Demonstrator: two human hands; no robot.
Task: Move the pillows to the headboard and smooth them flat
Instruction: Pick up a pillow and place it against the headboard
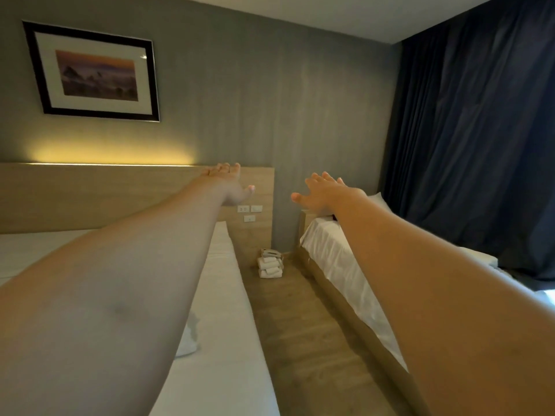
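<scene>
Your two bare forearms extend forward over the near bed [222, 340] and the wooden floor [300, 340] strip that separates it from the second bed [339, 265]. Your left hand [229, 183] is spread flat with nothing held, in front of the headboard's [90, 193] right end; your right hand [322, 192] is likewise open and empty above the second bed's head end. A white pillow [378, 201] lies at that head end, just beyond the right hand, largely hidden by your arm.
</scene>
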